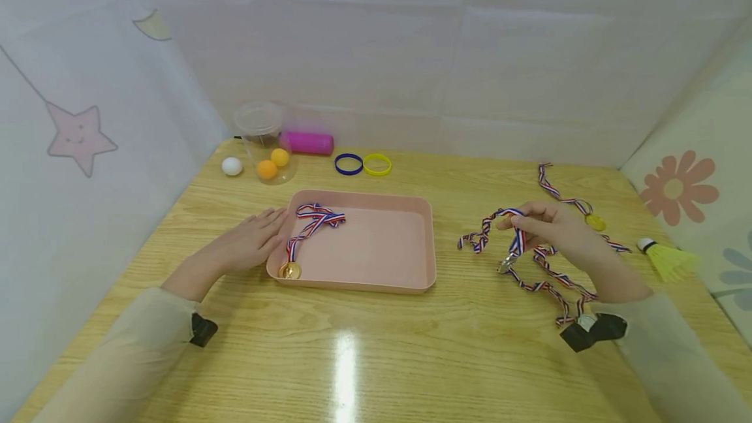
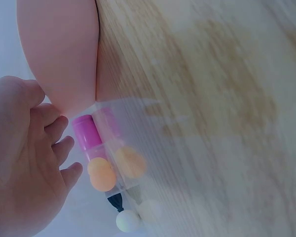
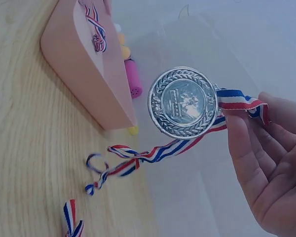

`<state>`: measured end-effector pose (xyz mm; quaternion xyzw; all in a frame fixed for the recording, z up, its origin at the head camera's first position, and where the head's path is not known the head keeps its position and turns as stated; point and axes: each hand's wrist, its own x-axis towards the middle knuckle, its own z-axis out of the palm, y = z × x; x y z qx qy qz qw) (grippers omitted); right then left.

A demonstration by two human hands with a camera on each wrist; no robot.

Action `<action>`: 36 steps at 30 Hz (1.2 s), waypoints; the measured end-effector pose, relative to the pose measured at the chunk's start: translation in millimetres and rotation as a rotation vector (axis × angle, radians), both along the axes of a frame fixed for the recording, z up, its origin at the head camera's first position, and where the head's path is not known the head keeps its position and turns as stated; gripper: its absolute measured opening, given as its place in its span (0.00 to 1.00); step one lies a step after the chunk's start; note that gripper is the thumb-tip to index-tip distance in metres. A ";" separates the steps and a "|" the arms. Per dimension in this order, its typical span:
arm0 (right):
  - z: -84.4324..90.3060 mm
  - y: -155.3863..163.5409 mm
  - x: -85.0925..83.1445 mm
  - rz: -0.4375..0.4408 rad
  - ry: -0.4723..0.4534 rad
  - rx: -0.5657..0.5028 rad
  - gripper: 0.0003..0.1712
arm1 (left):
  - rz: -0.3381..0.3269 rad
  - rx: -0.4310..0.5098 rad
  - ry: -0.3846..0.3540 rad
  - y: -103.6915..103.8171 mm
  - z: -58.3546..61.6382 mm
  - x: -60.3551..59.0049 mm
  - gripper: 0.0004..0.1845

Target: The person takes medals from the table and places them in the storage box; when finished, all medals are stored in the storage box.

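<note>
A pink tray (image 1: pixel 382 240) sits mid-table; inside its left end lies a gold medal (image 1: pixel 290 270) on a red-white-blue ribbon (image 1: pixel 314 217). My left hand (image 1: pixel 275 222) lies flat on the table, straight fingers against the tray's left wall; the left wrist view shows those fingers (image 2: pixel 64 148) beside the tray (image 2: pixel 59 49). My right hand (image 1: pixel 516 222), right of the tray, pinches the striped ribbon (image 1: pixel 487 230) of a silver medal (image 1: pixel 505 265) that hangs just above the table. The right wrist view shows that medal (image 3: pixel 183 102) dangling from my fingers (image 3: pixel 241 133).
A second gold medal (image 1: pixel 595 221) with its ribbon lies behind my right hand. A yellow shuttlecock (image 1: pixel 666 256) is at the far right. At the back left are a clear cup (image 1: pixel 267 145) with orange balls, a white ball (image 1: pixel 232 166), a pink cylinder (image 1: pixel 307 143), and blue (image 1: pixel 348 164) and yellow (image 1: pixel 376 164) rings.
</note>
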<state>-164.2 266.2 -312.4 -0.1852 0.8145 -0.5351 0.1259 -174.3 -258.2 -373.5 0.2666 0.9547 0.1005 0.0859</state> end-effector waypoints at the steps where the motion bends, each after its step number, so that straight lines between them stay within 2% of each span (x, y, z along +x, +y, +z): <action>1: 2.0 -1.7 -1.0 -0.009 0.011 -0.004 0.15 | 0.000 -0.002 0.002 0.1 -0.1 -0.1 0.28; 8: 17.7 -13.3 -5.2 -0.070 0.059 -0.029 0.06 | -0.002 -0.009 0.014 0.4 0.1 -0.1 0.28; 13: 29.7 -22.5 -8.0 -0.045 0.091 -0.062 0.07 | 0.000 -0.009 0.013 0.3 0.2 -0.3 0.28; 17: 41.1 -37.5 -10.4 -0.032 0.106 -0.036 0.09 | 0.002 -0.007 0.012 -0.2 -0.7 -0.5 0.28; 21: 48.5 -55.3 -12.6 0.000 0.078 -0.065 0.08 | 0.001 -0.006 0.015 -0.3 -1.7 -0.5 0.29; 25: 49.5 -74.4 -14.2 0.071 0.042 -0.102 0.07 | -0.002 -0.007 0.019 -0.4 -1.8 -0.2 0.29; 36: 38.5 -142.6 -23.0 0.167 -0.007 -0.061 0.15 | 0.001 -0.007 0.015 0.3 -0.4 0.4 0.29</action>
